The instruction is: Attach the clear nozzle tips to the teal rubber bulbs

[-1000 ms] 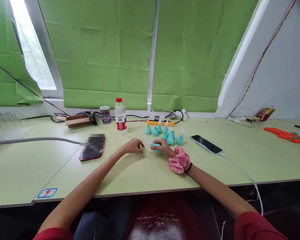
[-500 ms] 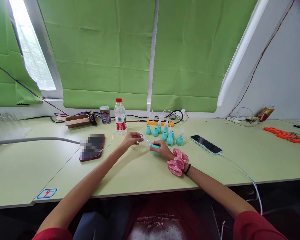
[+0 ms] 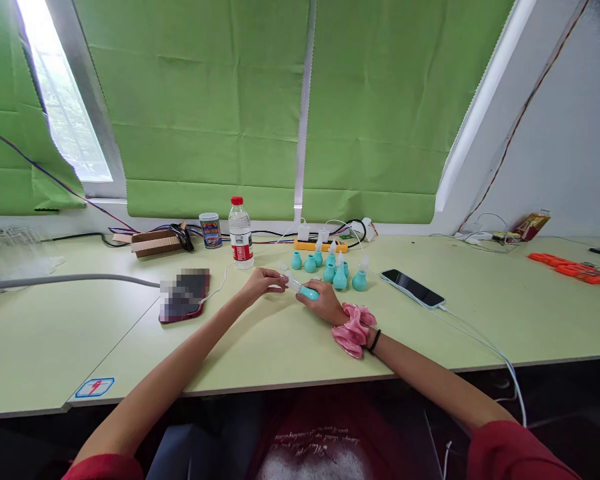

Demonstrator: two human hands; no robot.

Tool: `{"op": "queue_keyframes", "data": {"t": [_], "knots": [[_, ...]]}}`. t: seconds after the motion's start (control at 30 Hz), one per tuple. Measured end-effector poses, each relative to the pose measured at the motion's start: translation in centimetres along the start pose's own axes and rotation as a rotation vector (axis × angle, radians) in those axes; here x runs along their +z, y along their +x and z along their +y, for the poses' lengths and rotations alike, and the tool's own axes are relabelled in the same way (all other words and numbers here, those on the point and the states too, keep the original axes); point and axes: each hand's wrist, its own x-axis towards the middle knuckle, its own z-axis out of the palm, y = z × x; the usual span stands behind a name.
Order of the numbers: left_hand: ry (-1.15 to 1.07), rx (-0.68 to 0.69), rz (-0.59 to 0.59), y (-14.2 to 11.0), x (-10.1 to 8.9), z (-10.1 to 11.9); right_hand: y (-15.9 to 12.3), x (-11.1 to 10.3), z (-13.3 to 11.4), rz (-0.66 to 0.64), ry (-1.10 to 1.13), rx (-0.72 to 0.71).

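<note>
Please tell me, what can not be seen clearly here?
All in the head view:
- Turquoise bulb: partly covered by the right hand.
- Whether the left hand grips the clear tip: too small.
- Red-cased phone: screen pixelated.
- Clear plastic items: cut by left edge.
- Bottle label: print too small.

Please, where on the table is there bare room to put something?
Bare tabletop lies between the forearms, and between the right phone and the orange pieces. It is crowded beyond the right hand, where teal bulbs stand near the yellow power strip.
</note>
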Motion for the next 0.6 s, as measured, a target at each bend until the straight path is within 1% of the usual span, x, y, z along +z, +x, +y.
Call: {"op": "queue_keyframes", "data": {"t": [0.13, 0.33, 0.47, 0.6], "knots": [[-0.087, 0.029, 0.060, 0.2, 0.4, -0.7, -0.2, 0.0, -0.2, 0.027, -0.071, -0.039], [-0.230, 0.013, 0.121, 0.6, 0.9, -1.8, -0.4, 0.1, -0.2, 0.053, -0.128, -0.045], [-0.294, -0.018, 0.112, 0.5, 1.0, -2.2, -0.3, -0.1, -0.2, 0.023, -0.056, -0.020], [-0.315, -0.049, 0.069, 0.5, 0.8, -2.4, 0.1, -0.9, -0.1, -0.056, 0.086, 0.040]]}}
